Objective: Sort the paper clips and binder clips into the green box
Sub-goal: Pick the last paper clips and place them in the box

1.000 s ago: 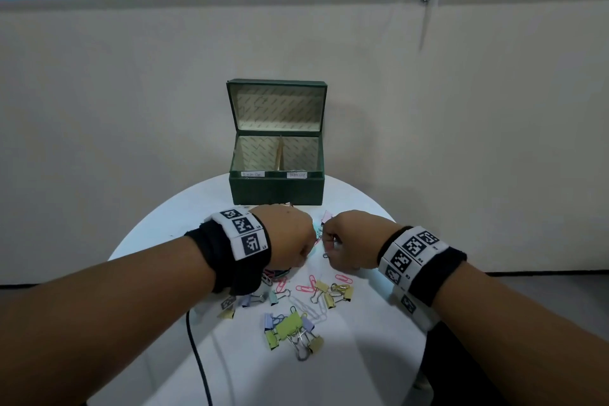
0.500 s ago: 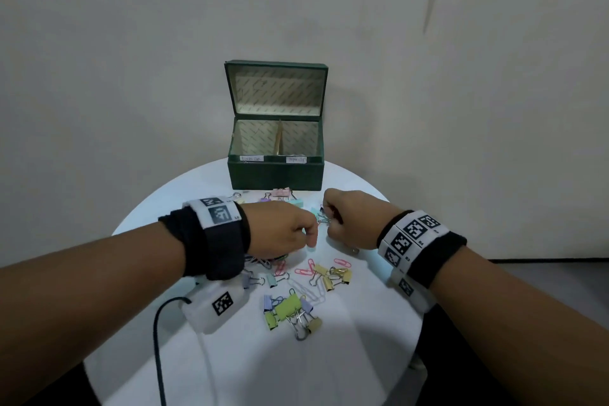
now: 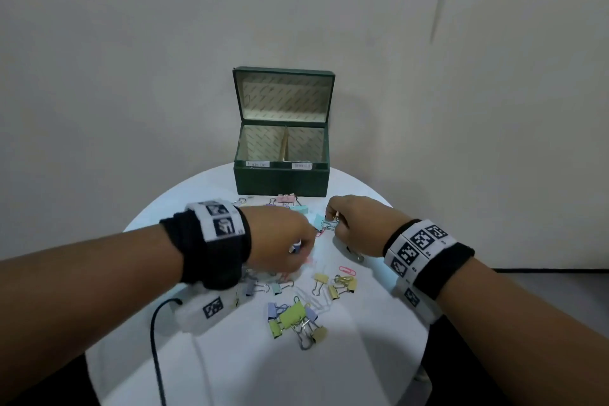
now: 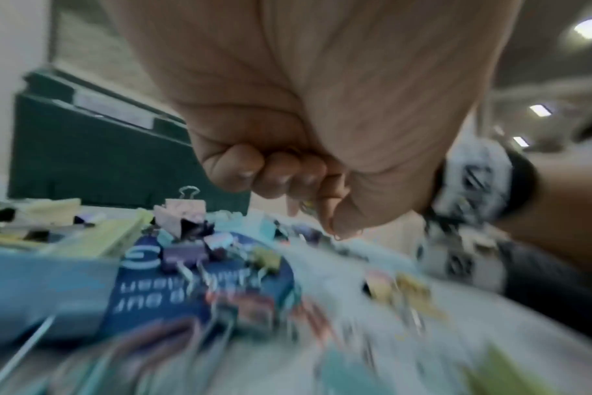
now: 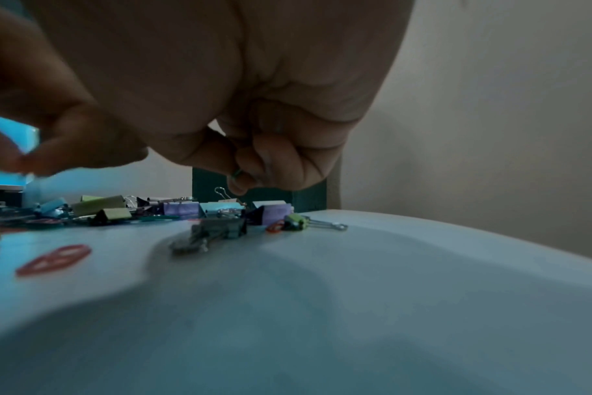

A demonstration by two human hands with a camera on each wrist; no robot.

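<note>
Head view: our right hand point(image 3: 356, 224) pinches a teal binder clip point(image 3: 321, 222) above the table point(image 3: 230, 356). Left hand point(image 3: 280, 241) curled tight; whether it holds anything we cannot tell. More clips point(image 3: 296, 320) lie scattered nearby. Green box point(image 3: 281, 180) stands open behind.

left hand point(image 3: 280, 237) fisted, right hand point(image 3: 359, 224) pinching

Black wristband point(image 3: 211, 254) on each forearm, white strap with black square markers point(image 3: 418, 245); black cable point(image 3: 156, 339) trailing from left wrist unit.
</note>
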